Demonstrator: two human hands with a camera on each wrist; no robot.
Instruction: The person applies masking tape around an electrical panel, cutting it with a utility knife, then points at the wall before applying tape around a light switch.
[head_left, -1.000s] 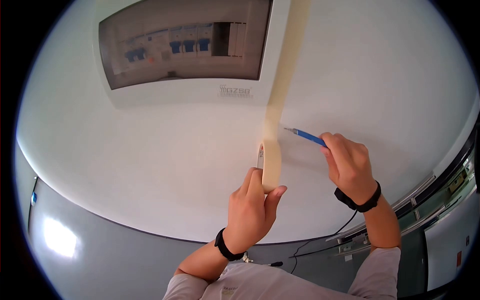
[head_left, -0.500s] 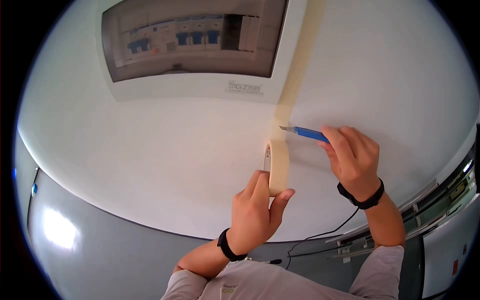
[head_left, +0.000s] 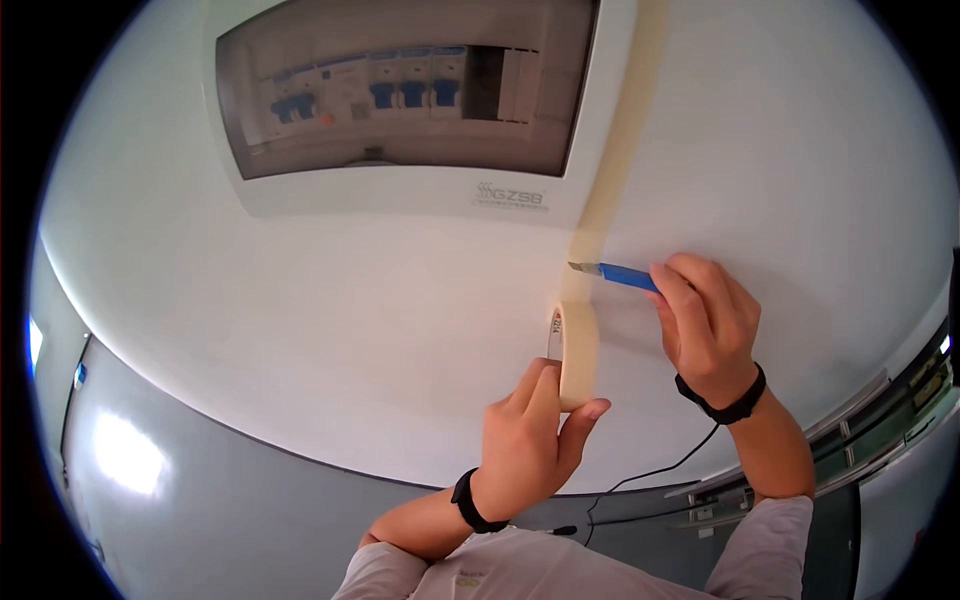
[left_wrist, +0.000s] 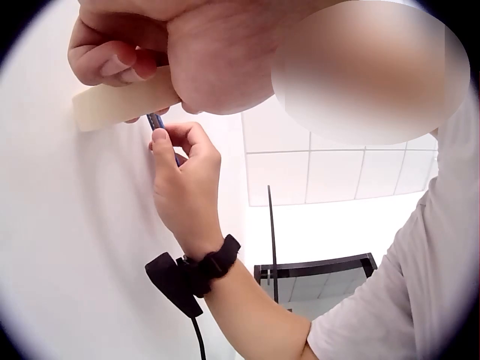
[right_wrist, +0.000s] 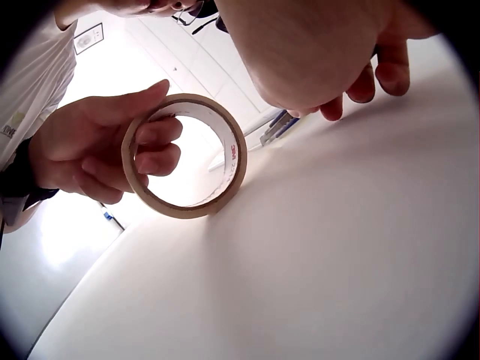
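Observation:
My left hand (head_left: 525,430) grips a roll of cream masking tape (head_left: 580,350), with fingers through its core and the thumb at its lower edge. From the roll's top, a strip of tape (head_left: 622,140) runs up the white wall, along the right side of the breaker box. To the right, my right hand (head_left: 712,320) holds a blue utility knife (head_left: 628,277) by its handle. Its bare blade points left and overlaps the strip just above the roll. In the right wrist view the roll (right_wrist: 240,161) appears side-on as a ring, its edge right at the wall.
A breaker box (head_left: 400,172) with a tinted cover and blue switches is on the wall at the upper left. A black cable (head_left: 655,470) trails from the right wristband (head_left: 725,405). Below the wall's curved edge lies a grey surface (head_left: 240,520) with a bright reflection.
The knife's blade has come left from beside the strip to over it. My left hand keeps its hold on the roll. The head view has shifted, moving the box rightward in the picture.

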